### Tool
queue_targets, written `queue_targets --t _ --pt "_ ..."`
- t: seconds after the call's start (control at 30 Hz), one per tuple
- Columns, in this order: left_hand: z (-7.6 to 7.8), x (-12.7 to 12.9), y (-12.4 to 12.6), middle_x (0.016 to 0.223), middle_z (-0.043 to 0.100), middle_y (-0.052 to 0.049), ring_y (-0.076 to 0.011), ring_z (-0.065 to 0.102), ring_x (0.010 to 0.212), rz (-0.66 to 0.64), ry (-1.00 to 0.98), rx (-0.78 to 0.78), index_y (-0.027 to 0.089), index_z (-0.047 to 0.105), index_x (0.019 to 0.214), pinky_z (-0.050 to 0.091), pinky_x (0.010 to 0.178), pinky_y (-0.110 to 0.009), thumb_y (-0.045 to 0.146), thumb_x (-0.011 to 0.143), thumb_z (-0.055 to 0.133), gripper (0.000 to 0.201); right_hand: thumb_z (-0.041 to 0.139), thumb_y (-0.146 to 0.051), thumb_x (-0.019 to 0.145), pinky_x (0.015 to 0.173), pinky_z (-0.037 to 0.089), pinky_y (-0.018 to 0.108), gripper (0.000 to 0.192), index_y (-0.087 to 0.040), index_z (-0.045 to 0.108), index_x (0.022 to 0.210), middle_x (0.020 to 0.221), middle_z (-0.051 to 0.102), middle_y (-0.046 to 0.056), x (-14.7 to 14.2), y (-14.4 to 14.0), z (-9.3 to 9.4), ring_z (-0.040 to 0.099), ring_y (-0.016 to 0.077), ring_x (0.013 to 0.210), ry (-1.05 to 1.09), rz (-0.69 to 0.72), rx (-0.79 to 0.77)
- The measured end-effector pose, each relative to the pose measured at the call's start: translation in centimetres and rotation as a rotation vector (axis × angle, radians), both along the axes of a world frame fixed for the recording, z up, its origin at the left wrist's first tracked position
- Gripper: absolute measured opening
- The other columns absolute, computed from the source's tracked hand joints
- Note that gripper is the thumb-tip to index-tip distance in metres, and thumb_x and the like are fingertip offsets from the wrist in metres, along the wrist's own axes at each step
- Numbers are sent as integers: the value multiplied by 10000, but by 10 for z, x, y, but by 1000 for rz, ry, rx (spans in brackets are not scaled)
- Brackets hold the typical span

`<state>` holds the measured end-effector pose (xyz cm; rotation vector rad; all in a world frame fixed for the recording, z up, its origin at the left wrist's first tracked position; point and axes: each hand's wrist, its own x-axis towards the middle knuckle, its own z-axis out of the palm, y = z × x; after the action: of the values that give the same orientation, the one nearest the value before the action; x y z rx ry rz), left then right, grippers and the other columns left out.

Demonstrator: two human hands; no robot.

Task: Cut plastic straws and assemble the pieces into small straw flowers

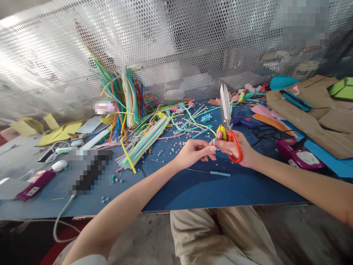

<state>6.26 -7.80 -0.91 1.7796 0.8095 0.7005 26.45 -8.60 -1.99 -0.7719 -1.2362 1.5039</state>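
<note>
The right hand (234, 149) is wrapped tight around the handles of a pair of scissors (226, 114), one handle orange and one yellow, with the shut blades pointing up toward 12 o'clock. The left hand (193, 152) sits just beside it at 9 o'clock, and its fingertips (211, 149) are pinched together on a tiny light blue bit that meets the right thumb; the bit is too small to tell what it is. Both hands float a little above the blue desk (193, 191), near the middle. Right under them, at 6 o'clock, a thin wire with a blue fuzzy end (220, 173) lies flat, and the desk around it is bare blue all the way to the front edge, so there is open room there. At 10 o'clock a big heap of colored pipe cleaners (138, 121) spreads out and leans on the shiny wall with holes (176, 48) that closes the far edge. At 3 o'clock, close by, sits a purple glue gun (296, 154) with a black cord, and brown cardboard (311, 106) lies past it. Far off at 9 o'clock, near the left edge, a purple box (34, 184) and a white cable (62, 217) that hangs off the front edge.
</note>
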Motion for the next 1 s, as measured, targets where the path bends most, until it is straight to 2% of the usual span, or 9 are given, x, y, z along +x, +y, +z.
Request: queue_targets --t 0.13,0.2,0.3,0.4,0.5,0.73,0.8,0.9,1.0 --pt "2 -12 8 895 764 -40 -131 674 696 147 230 743 188 707 1088 557 709 -266 594 751 768 531 854 -270 702 392 223 224 304 -201 583 823 659 569 -61 1 1 0 341 26 420 -33 -3 -21" --pt "2 -16 12 1025 758 -57 -128 685 730 191 254 949 210 666 1222 570 734 -271 576 781 753 579 864 -276 688 398 231 227 316 -197 593 829 649 564 -61 1 2 -1 348 29 422 -53 -11 -35" --pt "-1 -18 16 1129 735 -67 -152 713 910 191 241 1099 231 666 1241 584 807 -271 535 824 730 520 872 -300 678 405 236 231 342 -196 599 857 659 569 -58 0 2 -4 358 33 432 -69 -6 -55" --pt "-4 -17 17 1084 745 -41 -161 706 1021 158 228 1173 251 695 1197 580 855 -265 498 831 738 443 869 -324 682 405 224 231 348 -198 588 844 603 509 -78 -1 1 -4 342 37 431 -91 -1 -58" --pt "-6 -16 17 1043 755 -31 -139 722 937 147 220 1193 254 714 1166 579 789 -234 486 839 734 402 869 -332 680 400 222 229 350 -199 585 836 563 468 -90 -2 0 -2 338 42 427 -131 0 -53" --pt "-2 -17 16 983 765 -15 -121 727 848 133 251 1291 249 745 1103 561 751 -213 519 817 738 394 861 -334 685 380 214 215 371 -203 551 841 664 613 -50 0 2 -5 346 28 397 -121 87 -65" --pt "-1 -18 16 986 764 -17 -123 729 848 117 271 1287 247 744 1106 556 746 -211 526 825 727 396 855 -344 694 379 226 212 372 -209 541 841 643 595 -62 1 1 -5 349 31 392 -134 88 -36" --pt "1 -18 14 1004 765 -30 -129 732 843 93 310 1235 240 744 1103 548 730 -214 542 850 694 397 857 -372 684 394 274 213 389 -218 528 821 622 560 -68 1 0 -5 432 64 432 -187 72 2" --pt "2 -17 13 1009 768 -40 -135 731 825 81 314 1197 236 751 1074 543 735 -230 561 852 684 399 863 -386 672 467 378 229 396 -221 531 813 707 594 -36 2 -1 -4 573 126 590 -228 74 51"
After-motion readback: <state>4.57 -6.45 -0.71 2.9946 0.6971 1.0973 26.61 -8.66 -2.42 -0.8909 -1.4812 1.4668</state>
